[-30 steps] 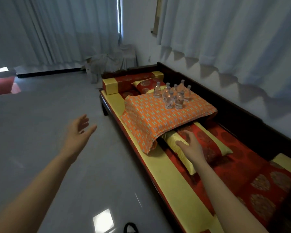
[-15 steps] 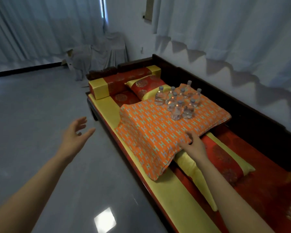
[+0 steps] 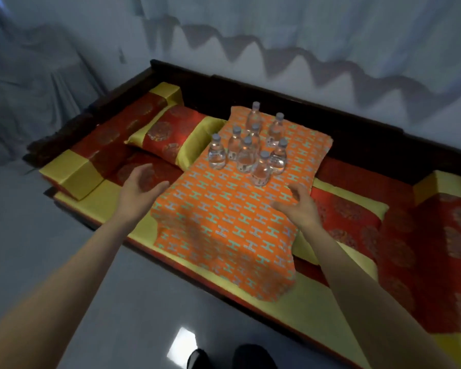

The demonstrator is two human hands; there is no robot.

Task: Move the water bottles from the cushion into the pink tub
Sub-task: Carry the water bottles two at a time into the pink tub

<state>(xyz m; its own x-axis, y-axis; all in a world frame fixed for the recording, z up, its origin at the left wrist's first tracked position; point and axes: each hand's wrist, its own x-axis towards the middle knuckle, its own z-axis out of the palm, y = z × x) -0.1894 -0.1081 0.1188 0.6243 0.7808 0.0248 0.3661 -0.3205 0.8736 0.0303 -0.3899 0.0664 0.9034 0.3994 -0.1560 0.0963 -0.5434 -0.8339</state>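
left hand: the left hand (image 3: pixel 141 186) is empty, fingers spread and loose, palm turned inward. It hovers just off the left edge of the cushion (image 3: pixel 224 230), over the red part of the sofa (image 3: pixel 317 310).

pillow: a red and yellow pillow (image 3: pixel 168 134) sits just past the left hand, butted up against the cushion. It isn't part of the job.

cushion: orange, patterned, lying on the sofa with its near corner drooping over the front edge.

bottles: eight bottles (image 3: pixel 248 147) stand upright in a tight bunch on the far half of the cushion, caps up, so the long axis is vertical. They're ahead of both hands, toward the wall, and sideways they sit between the two.

nearest picks: the leftmost bottle (image 3: pixel 217 155) is the left hand's closest one, but there's a fair gap. The front bottle (image 3: pixel 262 169) is much nearer the right side.

right hand: the right hand (image 3: pixel 300 209) is also empty, fingers loosely bent, hovering over the cushion's right side, near the front bottle but not touching it. I'd say this hand gets there first.

hands overall: well apart, holding nothing.

tub: not in view, so I can't say which way the carry goes. No bottle looks taken yet, I reckon.
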